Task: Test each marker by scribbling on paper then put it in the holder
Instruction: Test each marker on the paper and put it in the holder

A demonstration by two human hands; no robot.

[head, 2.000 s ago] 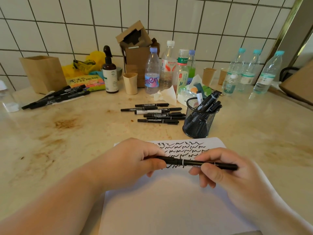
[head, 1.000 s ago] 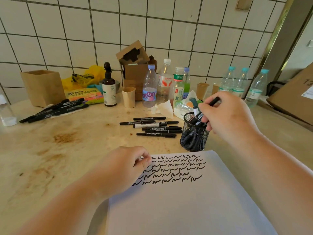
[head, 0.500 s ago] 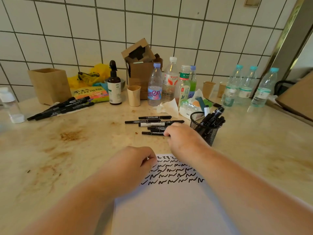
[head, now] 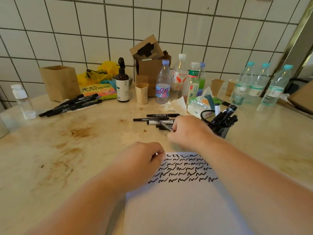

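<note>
A white sheet of paper (head: 186, 209) with rows of black scribbles lies in front of me. My left hand (head: 140, 161) rests on its top left corner with fingers curled. Beyond the sheet my right hand (head: 188, 131) pinches a black marker (head: 165, 125), blurred and tilted, lifting it from a small pile of black markers (head: 155, 118) on the counter. To the right of the pile, a black mesh holder (head: 217, 128) stands upright with several markers inside.
Another bunch of black markers (head: 71, 105) lies at the far left by a brown box (head: 59, 82). Bottles, paper cups, a cardboard box and a tissue crowd the back by the tiled wall. The counter is stained at left.
My right hand dropped the tested marker into the holder, swung left to the pile and now lifts a marker from it. My left hand stayed on the paper.
</note>
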